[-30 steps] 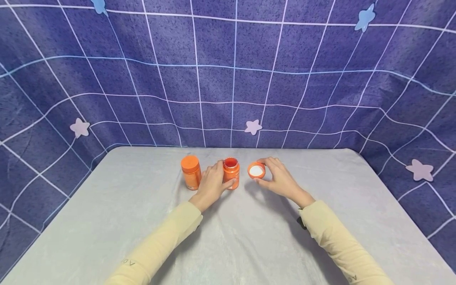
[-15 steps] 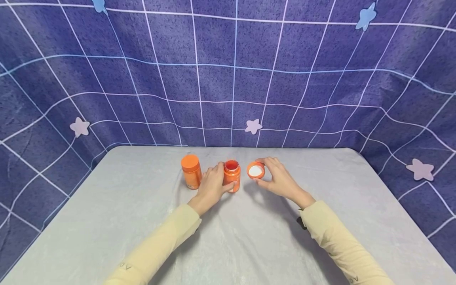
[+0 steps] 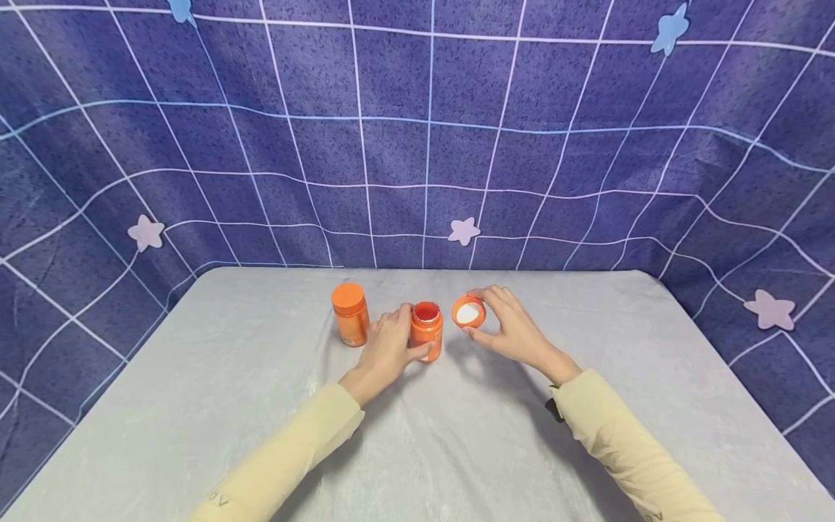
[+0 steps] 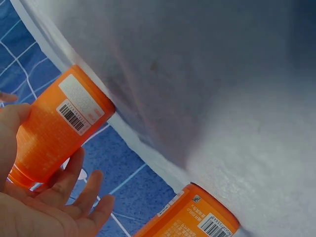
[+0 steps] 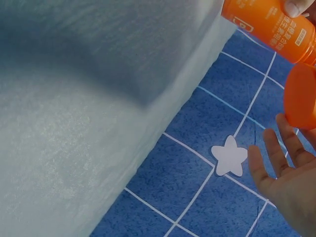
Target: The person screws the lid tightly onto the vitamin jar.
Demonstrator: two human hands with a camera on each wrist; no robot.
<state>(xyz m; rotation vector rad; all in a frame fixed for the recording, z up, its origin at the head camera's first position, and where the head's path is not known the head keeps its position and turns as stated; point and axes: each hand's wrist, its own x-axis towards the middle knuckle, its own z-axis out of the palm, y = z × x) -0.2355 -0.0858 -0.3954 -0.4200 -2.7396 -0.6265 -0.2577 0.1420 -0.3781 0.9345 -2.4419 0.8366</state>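
An uncapped orange bottle [image 3: 427, 332] stands upright in the grip of my left hand [image 3: 385, 349], its round mouth facing up. Thumb and fingers lie on either side of it; the left wrist view shows its barcode label [image 4: 72, 117]. To the right, my right hand [image 3: 510, 330] pinches an orange screw cap [image 3: 469, 312] by its edge, with the white inside turned toward the head camera. In the right wrist view the cap's orange outside [image 5: 299, 96] appears close to the bottle. A second orange bottle [image 3: 351, 315], capped, stands left of my left hand.
A grey cloth covers the table [image 3: 196, 406]. Behind it hangs a blue curtain [image 3: 391, 159] with a pale grid and star shapes. The capped bottle [image 4: 190, 217] also shows at the lower edge of the left wrist view.
My left hand has brought the open bottle slightly nearer to me and a little right. The right hand with the cap has hardly moved, and the capped bottle stays in place.
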